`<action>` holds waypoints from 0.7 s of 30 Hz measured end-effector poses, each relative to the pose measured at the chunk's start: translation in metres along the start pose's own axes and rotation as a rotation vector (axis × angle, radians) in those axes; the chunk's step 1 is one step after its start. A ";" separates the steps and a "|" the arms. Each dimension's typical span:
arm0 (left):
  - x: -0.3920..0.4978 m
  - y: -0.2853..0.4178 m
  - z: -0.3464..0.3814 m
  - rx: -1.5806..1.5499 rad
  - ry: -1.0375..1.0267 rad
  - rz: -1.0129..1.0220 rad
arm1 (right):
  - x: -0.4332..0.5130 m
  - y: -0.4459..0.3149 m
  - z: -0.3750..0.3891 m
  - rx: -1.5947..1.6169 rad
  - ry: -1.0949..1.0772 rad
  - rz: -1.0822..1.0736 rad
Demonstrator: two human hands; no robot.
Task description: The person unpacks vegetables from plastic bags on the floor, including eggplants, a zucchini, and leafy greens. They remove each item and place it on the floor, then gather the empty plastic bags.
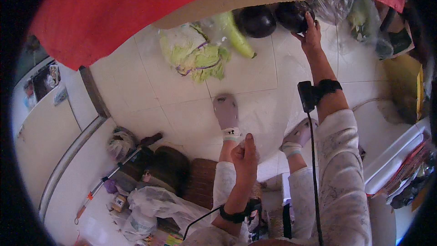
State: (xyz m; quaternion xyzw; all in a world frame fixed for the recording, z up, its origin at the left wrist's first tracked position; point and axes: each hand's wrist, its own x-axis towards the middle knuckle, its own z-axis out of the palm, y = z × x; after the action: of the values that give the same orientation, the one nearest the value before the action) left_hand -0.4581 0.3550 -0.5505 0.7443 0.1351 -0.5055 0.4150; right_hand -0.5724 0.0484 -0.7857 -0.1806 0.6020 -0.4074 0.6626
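At the upper right, my right hand [310, 36] grips a dark, round eggplant [293, 18], with the thumb on its lower side and fingers along its right. Another dark eggplant [257, 22] lies just to its left on the tiled floor [184, 109]. Beside that is a long, light-green vegetable [240, 39]. Farther left sits a leafy green vegetable [201, 49] bound with purple tape. My left hand [245, 152] is low in front of me, its thumb pressed on curled fingers. It pinches what looks like a clear plastic bag [264, 140], faint against the tiles.
A red panel [119, 10] with a brown underside overhangs the vegetables. Plastic bags [333, 3] and bagged greens [358, 24] lie to the right, above a yellow container [406, 87]. Left are a telescopic pole [112, 172] and dark footwear [170, 167]. My slippered feet [226, 111] stand between.
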 end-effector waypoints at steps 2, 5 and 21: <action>0.000 0.001 -0.002 -0.065 0.014 -0.021 | -0.003 0.005 -0.005 -0.021 -0.041 -0.014; 0.001 0.005 -0.007 -0.067 0.033 0.006 | -0.016 0.014 -0.015 -0.050 -0.006 -0.021; -0.006 0.024 -0.038 -0.208 0.009 0.027 | -0.086 0.127 0.081 -1.231 -0.235 -0.585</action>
State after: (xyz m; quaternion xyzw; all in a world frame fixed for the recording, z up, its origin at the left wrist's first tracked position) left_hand -0.4217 0.3702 -0.5283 0.7013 0.1785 -0.4798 0.4961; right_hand -0.4504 0.1697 -0.8049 -0.7218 0.5743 -0.1311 0.3633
